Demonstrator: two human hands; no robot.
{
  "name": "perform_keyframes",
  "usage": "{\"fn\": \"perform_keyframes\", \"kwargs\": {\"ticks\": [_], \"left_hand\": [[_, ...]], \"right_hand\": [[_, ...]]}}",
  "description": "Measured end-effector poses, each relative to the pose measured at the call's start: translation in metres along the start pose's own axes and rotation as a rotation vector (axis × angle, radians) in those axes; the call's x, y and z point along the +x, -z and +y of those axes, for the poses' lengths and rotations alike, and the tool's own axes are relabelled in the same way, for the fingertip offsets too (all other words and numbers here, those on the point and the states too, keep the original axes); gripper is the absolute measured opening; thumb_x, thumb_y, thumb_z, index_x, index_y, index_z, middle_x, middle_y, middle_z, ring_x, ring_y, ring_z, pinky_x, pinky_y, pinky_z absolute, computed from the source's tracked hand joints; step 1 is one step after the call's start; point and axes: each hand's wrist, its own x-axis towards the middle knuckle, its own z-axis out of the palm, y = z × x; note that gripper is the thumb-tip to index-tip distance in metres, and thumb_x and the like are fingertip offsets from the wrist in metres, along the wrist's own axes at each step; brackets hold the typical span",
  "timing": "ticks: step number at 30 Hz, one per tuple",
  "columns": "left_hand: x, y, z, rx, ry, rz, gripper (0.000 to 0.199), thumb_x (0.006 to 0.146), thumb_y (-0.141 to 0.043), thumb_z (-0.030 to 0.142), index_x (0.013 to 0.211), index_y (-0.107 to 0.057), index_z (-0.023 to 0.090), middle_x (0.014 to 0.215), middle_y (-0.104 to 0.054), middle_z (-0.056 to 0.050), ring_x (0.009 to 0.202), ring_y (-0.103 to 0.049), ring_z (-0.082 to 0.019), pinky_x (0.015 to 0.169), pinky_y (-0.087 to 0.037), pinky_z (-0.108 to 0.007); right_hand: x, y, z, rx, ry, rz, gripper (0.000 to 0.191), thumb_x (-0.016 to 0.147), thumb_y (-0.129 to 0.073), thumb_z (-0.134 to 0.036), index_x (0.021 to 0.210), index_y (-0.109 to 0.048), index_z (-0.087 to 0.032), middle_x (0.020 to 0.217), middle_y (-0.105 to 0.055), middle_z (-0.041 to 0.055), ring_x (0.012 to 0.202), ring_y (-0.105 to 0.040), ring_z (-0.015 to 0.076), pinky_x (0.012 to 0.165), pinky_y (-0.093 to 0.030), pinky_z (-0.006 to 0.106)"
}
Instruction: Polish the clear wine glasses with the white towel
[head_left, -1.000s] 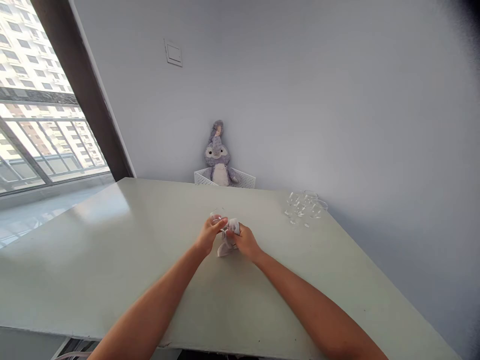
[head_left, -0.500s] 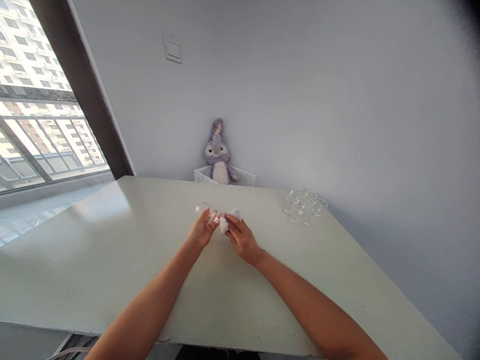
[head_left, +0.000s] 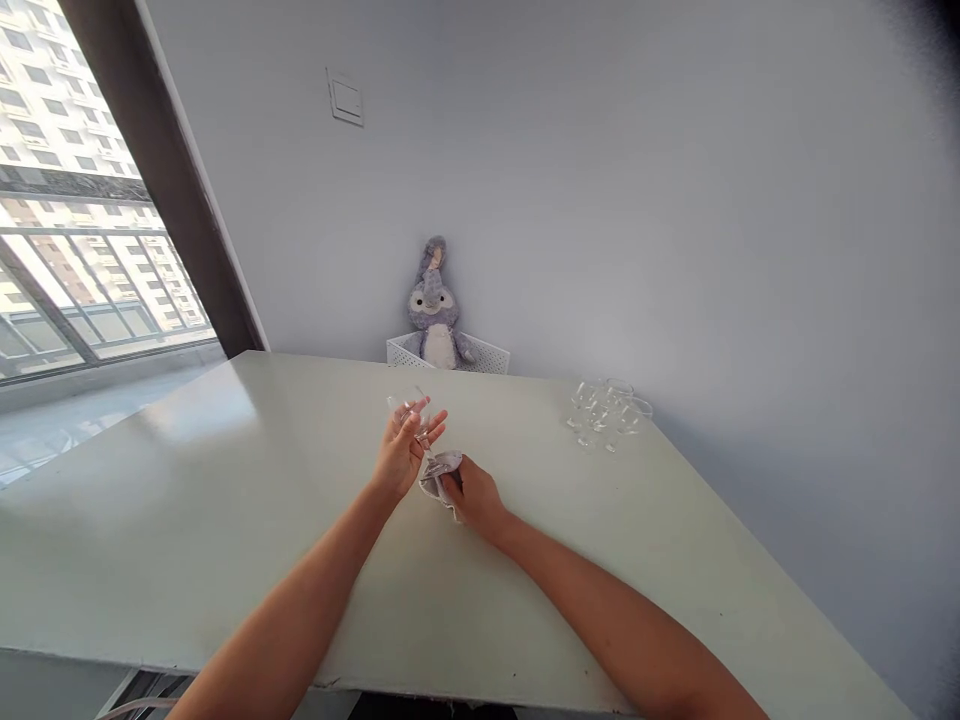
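Observation:
My left hand (head_left: 401, 448) is closed around the bowl of a small clear stemmed glass (head_left: 415, 412), with some fingers stretched out past it. The glass tilts, its rim up and away from me and its foot toward the cloth. In my right hand (head_left: 476, 497) is a greyish-white cloth (head_left: 442, 472), bunched up and pressed around the foot end of the glass. The cloth hides the foot and part of the stem. Both hands are held above the table's middle.
Several clear stemmed glasses (head_left: 606, 408) stand in a cluster at the table's (head_left: 300, 560) back right, near the wall. Behind the far edge, a purple plush toy (head_left: 435, 315) sits in a white perforated basket (head_left: 491, 357). A window (head_left: 90, 220) is at the left.
The glass has tipped, bringing its rim up and its foot toward me. My right hand has moved down and turned, with the cloth now lower, around the foot end.

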Motion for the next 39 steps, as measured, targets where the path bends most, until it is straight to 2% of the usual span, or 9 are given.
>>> {"fn": "perform_keyframes", "kwargs": {"ticks": [4, 8, 12, 15, 19, 23, 31, 35, 39], "left_hand": [[0.001, -0.002, 0.007, -0.059, 0.005, -0.056, 0.027, 0.081, -0.05, 0.041, 0.1, -0.053, 0.021, 0.135, -0.038, -0.005, 0.112, -0.05, -0.024, 0.089, -0.045, -0.032], [0.001, -0.002, 0.012, -0.039, -0.025, -0.1, 0.028, 0.082, -0.048, 0.042, 0.104, -0.049, 0.024, 0.139, -0.033, -0.004, 0.114, -0.048, -0.024, 0.09, -0.044, -0.033], [0.002, 0.003, 0.01, 0.047, -0.09, -0.094, 0.027, 0.082, -0.048, 0.042, 0.105, -0.045, 0.027, 0.14, -0.029, -0.003, 0.114, -0.048, -0.024, 0.09, -0.042, -0.037], [0.001, 0.003, 0.003, 0.195, -0.127, -0.078, 0.031, 0.082, -0.048, 0.042, 0.108, -0.043, 0.027, 0.138, -0.031, -0.006, 0.114, -0.047, -0.025, 0.089, -0.04, -0.038], [-0.009, -0.006, -0.011, 0.365, -0.137, -0.211, 0.042, 0.08, -0.049, 0.045, 0.116, -0.038, 0.026, 0.135, -0.034, -0.009, 0.116, -0.044, -0.027, 0.086, -0.042, -0.04], [-0.017, -0.008, -0.022, 0.486, -0.168, -0.411, 0.061, 0.078, -0.046, 0.053, 0.129, -0.025, 0.027, 0.136, -0.031, -0.013, 0.117, -0.042, -0.028, 0.091, -0.038, -0.043], [-0.012, 0.013, -0.036, 1.162, -0.158, -0.469, 0.059, 0.078, -0.046, 0.049, 0.131, -0.029, 0.027, 0.125, -0.048, -0.009, 0.111, -0.046, -0.024, 0.09, -0.035, -0.04], [-0.015, 0.016, -0.04, 1.223, -0.033, -0.516, 0.058, 0.076, -0.049, 0.048, 0.13, -0.034, 0.033, 0.11, -0.057, -0.005, 0.09, -0.056, -0.022, 0.082, -0.039, -0.036], [-0.014, 0.02, -0.042, 1.157, 0.029, -0.505, 0.055, 0.072, -0.055, 0.046, 0.125, -0.044, 0.033, 0.101, -0.061, -0.004, 0.091, -0.055, -0.024, 0.082, -0.038, -0.035]], "right_hand": [[0.0, 0.004, -0.008, -0.019, -0.051, -0.095, 0.02, 0.084, -0.041, -0.034, 0.079, -0.053, -0.019, 0.075, -0.059, 0.0018, 0.065, -0.051, 0.0138, 0.058, -0.035, 0.024], [-0.001, 0.009, -0.02, 0.14, 0.125, -0.265, 0.014, 0.082, -0.045, -0.03, 0.084, -0.055, -0.021, 0.078, -0.058, 0.0003, 0.066, -0.051, 0.0131, 0.058, -0.036, 0.023], [0.007, 0.021, -0.016, 0.171, -0.038, 0.035, 0.025, 0.076, -0.036, -0.011, 0.085, -0.057, -0.02, 0.084, -0.058, 0.0017, 0.075, -0.052, 0.0142, 0.068, -0.04, 0.027], [0.014, 0.034, -0.013, 0.184, -0.061, 0.221, 0.025, 0.076, -0.036, -0.014, 0.086, -0.058, -0.019, 0.09, -0.057, 0.0038, 0.071, -0.051, 0.0137, 0.068, -0.04, 0.027], [0.014, 0.038, -0.026, 0.299, 0.044, 0.052, 0.02, 0.075, -0.052, -0.028, 0.092, -0.058, -0.021, 0.086, -0.06, 0.0001, 0.05, -0.041, 0.0076, 0.053, -0.037, 0.022], [0.009, 0.038, -0.025, 0.431, -0.052, 0.008, 0.015, 0.073, -0.054, -0.033, 0.075, -0.058, -0.019, 0.064, -0.055, -0.0034, 0.046, -0.04, 0.0065, 0.044, -0.032, 0.019], [-0.017, 0.097, 0.063, 0.468, -0.448, 0.554, 0.024, 0.063, -0.057, -0.034, 0.079, -0.058, -0.016, 0.076, -0.061, 0.0021, 0.045, -0.047, 0.0081, 0.046, -0.042, 0.024], [-0.037, 0.123, 0.109, 0.387, -0.546, 0.702, 0.028, 0.061, -0.056, -0.036, 0.079, -0.057, -0.014, 0.074, -0.06, 0.0035, 0.046, -0.048, 0.0095, 0.047, -0.042, 0.025], [-0.042, 0.137, 0.139, 0.328, -0.61, 0.776, 0.029, 0.059, -0.056, -0.037, 0.079, -0.057, -0.015, 0.074, -0.061, 0.0032, 0.047, -0.05, 0.0103, 0.049, -0.043, 0.025]]}}
